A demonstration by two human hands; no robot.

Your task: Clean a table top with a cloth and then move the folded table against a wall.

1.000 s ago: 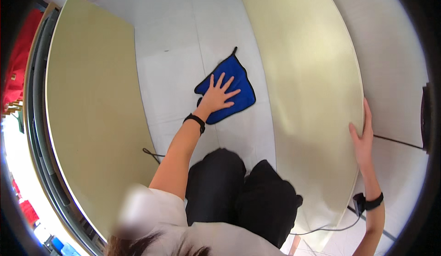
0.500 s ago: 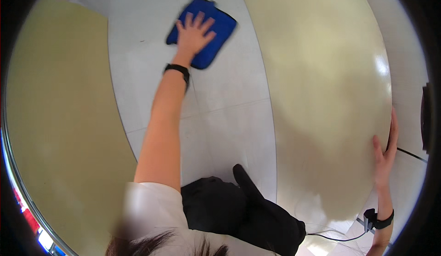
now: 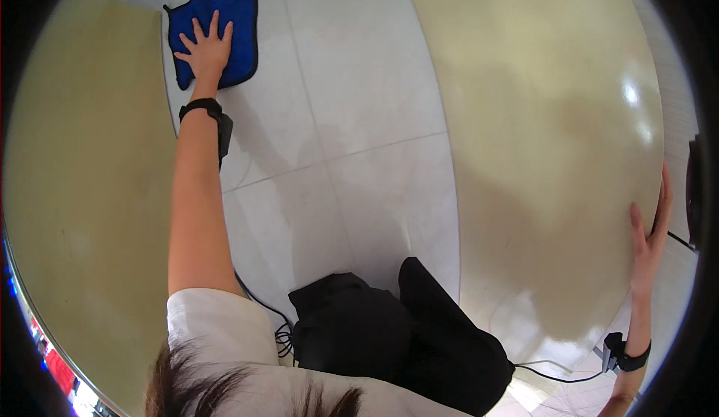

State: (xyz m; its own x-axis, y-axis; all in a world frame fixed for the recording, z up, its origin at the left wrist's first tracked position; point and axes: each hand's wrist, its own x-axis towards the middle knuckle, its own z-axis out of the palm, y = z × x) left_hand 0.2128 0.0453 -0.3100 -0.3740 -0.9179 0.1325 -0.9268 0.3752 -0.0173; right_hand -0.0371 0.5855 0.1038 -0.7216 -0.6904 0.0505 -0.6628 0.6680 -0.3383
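A blue cloth (image 3: 243,39) with dark edging lies spread on the pale tiled floor. My left hand (image 3: 208,52) rests palm down on it, fingers stretched and spread apart. The cloth lies close to the edge of the left yellowish panel (image 3: 90,155). Far to the right, my right hand (image 3: 648,248) is at the outer edge of a second yellowish, glossy panel (image 3: 554,155). Its thumb lies over the panel's surface, and its other fingers extend along the outer side of the edge, partly hidden there.
Pale floor tiles (image 3: 367,80) with grey joints run between the two panels. My black-clad legs (image 3: 442,349) are at the bottom middle. Dark cables (image 3: 558,376) run beside them, one towards the black band (image 3: 628,357) on my right wrist.
My left hand and the blue cloth have moved left across the floor, towards the left panel. My right hand keeps its place at the right panel's edge.
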